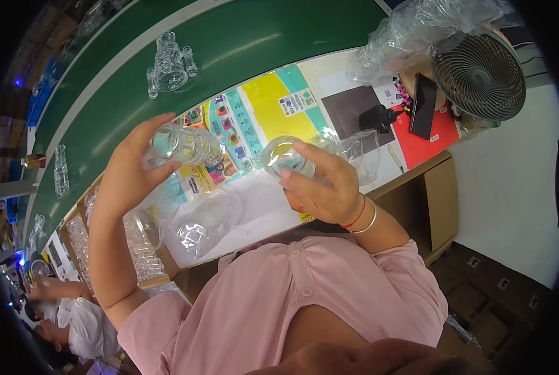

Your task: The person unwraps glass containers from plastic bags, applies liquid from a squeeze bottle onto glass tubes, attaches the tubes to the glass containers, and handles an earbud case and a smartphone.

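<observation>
My left hand (129, 162) is closed around a clear, ribbed vessel (195, 145) that lies sideways above the bench. To its right, my right hand (326, 181) grips a clear round cup-like piece (284, 156) between thumb and fingers, its circular rim facing up. The two clear pieces are apart, with a small gap between them. Beneath them spreads a colourful printed sheet (264, 103) in yellow, teal and white. A crumpled clear plastic bag (207, 222) lies on the white bench top near my body, and another clear bag (364, 153) sits just beyond my right hand.
A green conveyor belt (242, 37) runs along the far side, carrying a cluster of clear parts (169, 65). A cardboard box (160, 253) of clear parts stands at left. At right are a black fan (479, 76), a phone (422, 106) and plastic wrap (410, 31). Another person (89, 328) sits lower left.
</observation>
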Available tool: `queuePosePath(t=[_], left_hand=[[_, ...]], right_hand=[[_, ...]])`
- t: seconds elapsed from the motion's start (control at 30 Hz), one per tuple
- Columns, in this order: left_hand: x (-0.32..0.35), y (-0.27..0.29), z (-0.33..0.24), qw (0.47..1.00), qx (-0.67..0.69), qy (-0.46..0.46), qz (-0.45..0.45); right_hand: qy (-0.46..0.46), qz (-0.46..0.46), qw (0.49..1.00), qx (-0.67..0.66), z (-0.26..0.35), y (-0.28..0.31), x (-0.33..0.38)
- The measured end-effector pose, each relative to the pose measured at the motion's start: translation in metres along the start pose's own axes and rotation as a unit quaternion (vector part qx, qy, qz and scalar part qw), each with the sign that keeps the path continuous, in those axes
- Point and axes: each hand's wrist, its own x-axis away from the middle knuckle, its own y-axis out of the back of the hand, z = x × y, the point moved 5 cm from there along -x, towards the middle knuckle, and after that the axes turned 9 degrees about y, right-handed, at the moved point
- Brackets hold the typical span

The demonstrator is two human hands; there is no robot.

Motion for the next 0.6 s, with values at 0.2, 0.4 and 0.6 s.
queuePosePath(t=[0.2, 0.4, 0.6], left_hand=[[0.002, -0.002, 0.008, 0.994, 0.101, 0.035, 0.032], [0.002, -0.003, 0.01, 0.993, 0.103, 0.061, 0.011], [0.014, 0.006, 0.008, 0.997, 0.063, 0.02, -0.038]], right_hand=[[-0.137, -0.08, 0.98, -0.118, -0.011, -0.003, -0.005], [-0.231, 0.026, 0.945, -0.23, -0.014, -0.01, -0.007], [-0.164, -0.019, 0.96, -0.227, 0.015, 0.012, -0.022]])
